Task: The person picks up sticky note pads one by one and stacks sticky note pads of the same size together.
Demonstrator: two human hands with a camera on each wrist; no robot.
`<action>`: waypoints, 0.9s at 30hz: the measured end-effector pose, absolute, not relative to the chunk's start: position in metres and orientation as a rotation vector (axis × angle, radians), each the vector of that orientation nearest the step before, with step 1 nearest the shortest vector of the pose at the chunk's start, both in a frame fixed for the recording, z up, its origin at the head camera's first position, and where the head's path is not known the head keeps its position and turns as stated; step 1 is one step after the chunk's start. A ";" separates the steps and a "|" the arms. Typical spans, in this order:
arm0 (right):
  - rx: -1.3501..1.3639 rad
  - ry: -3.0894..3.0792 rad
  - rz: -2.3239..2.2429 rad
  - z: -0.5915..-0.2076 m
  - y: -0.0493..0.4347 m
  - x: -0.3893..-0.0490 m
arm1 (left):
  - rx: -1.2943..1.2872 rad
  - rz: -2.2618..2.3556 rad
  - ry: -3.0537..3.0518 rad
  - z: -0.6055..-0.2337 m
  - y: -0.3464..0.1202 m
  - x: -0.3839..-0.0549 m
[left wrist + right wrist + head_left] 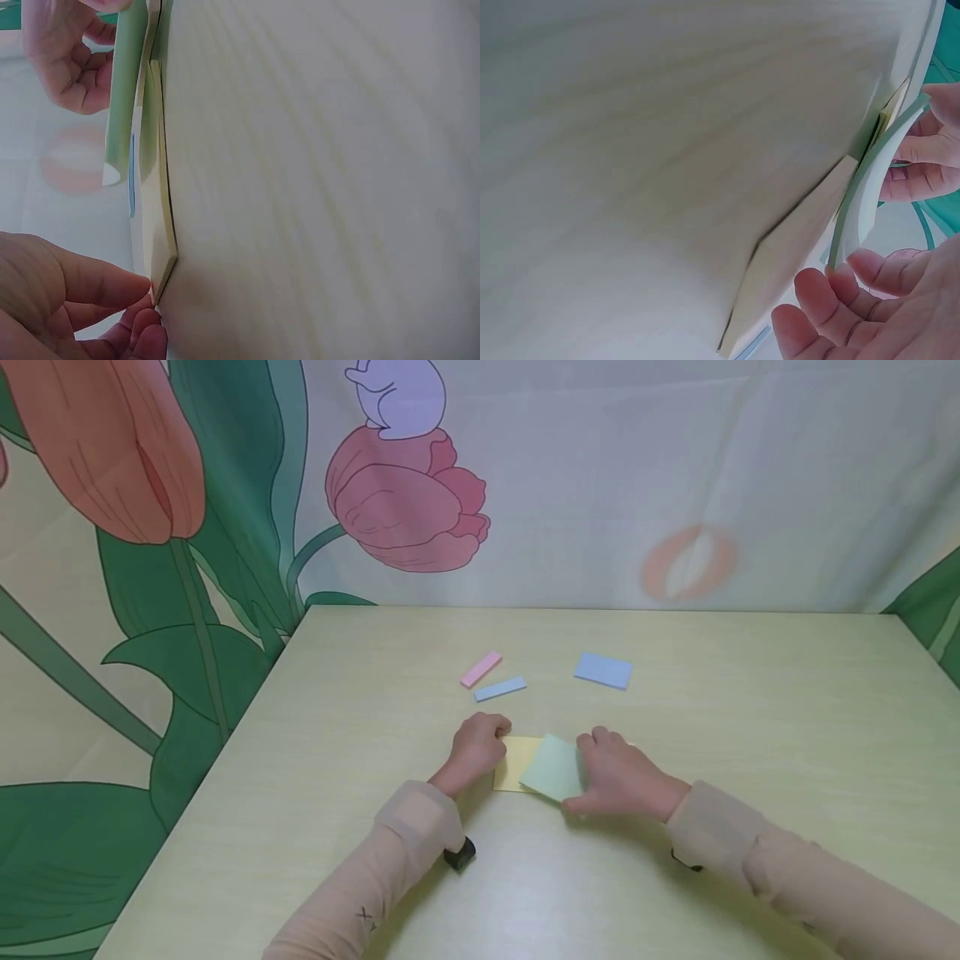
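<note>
A yellow sticky note pad (516,760) lies on the table, partly covered by a pale green sticky note pad (552,768). At the yellow pad's left edge, my left hand (480,746) pinches its corner between thumb and fingers. My right hand (626,777) holds the green pad by its right side, thumb at the near edge. In the right wrist view the green pad (870,176) is bent and tilted up above a flat, pale yellowish piece (795,259) on the table. The right hand hides much of that piece from the head view.
Beyond the hands lie a narrow pink pad (481,670), a narrow blue pad (500,689) and a wider blue pad (603,671). A printed cloth (585,485) hangs behind the wooden table (787,710). Black straps show at both cuffs.
</note>
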State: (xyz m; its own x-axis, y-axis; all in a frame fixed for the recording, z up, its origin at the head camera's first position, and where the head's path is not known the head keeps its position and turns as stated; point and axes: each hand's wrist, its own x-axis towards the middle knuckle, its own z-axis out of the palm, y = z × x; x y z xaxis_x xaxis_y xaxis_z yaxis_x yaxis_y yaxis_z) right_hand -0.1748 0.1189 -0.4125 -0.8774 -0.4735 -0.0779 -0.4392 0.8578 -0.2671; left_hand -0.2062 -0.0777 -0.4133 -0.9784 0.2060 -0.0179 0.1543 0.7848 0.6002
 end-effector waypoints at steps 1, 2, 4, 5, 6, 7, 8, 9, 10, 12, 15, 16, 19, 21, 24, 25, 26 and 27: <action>-0.715 2.893 -0.356 -0.413 0.118 -0.176 | 0.293 0.961 2.890 -0.413 -0.078 -0.206; -0.719 2.894 -0.347 -0.413 0.117 -0.177 | 0.291 0.962 2.890 -0.414 -0.078 -0.206; -0.734 2.896 -0.325 -0.414 0.116 -0.178 | 0.289 0.961 2.890 -0.414 -0.078 -0.207; -0.742 2.900 -0.310 -0.414 0.115 -0.179 | 0.293 0.960 2.889 -0.415 -0.078 -0.208; -0.751 2.903 -0.299 -0.414 0.114 -0.180 | 0.298 0.955 2.895 -0.415 -0.078 -0.208; -0.759 2.906 -0.284 -0.414 0.114 -0.181 | 0.300 0.946 2.900 -0.416 -0.078 -0.208; -0.771 2.910 -0.270 -0.413 0.113 -0.181 | 0.300 0.935 2.902 -0.416 -0.078 -0.208; -0.783 2.912 -0.258 -0.413 0.113 -0.182 | 0.303 0.924 2.899 -0.417 -0.078 -0.209; -0.795 2.914 -0.243 -0.413 0.112 -0.182 | 0.307 0.912 2.901 -0.417 -0.078 -0.209; -0.817 2.914 -0.223 -0.411 0.110 -0.183 | 0.304 0.897 2.906 -0.418 -0.078 -0.209; -0.850 2.912 -0.189 -0.410 0.108 -0.184 | 0.299 0.891 2.895 -0.417 -0.077 -0.209; -0.858 2.910 -0.176 -0.410 0.107 -0.184 | 0.298 0.890 2.899 -0.417 -0.078 -0.209; -0.884 2.906 -0.149 -0.409 0.106 -0.186 | 0.289 0.892 2.891 -0.417 -0.077 -0.209; -0.899 2.900 -0.137 -0.409 0.105 -0.187 | 0.281 0.895 2.880 -0.417 -0.077 -0.209; -0.912 2.888 -0.125 -0.409 0.104 -0.189 | 0.265 0.895 2.867 -0.416 -0.077 -0.208; -0.915 2.884 -0.125 -0.408 0.104 -0.190 | 0.261 0.894 2.864 -0.415 -0.077 -0.208; -0.917 2.880 -0.121 -0.409 0.104 -0.191 | 0.258 0.893 2.861 -0.415 -0.077 -0.208; -0.919 2.877 -0.119 -0.409 0.103 -0.192 | 0.255 0.890 2.861 -0.415 -0.077 -0.208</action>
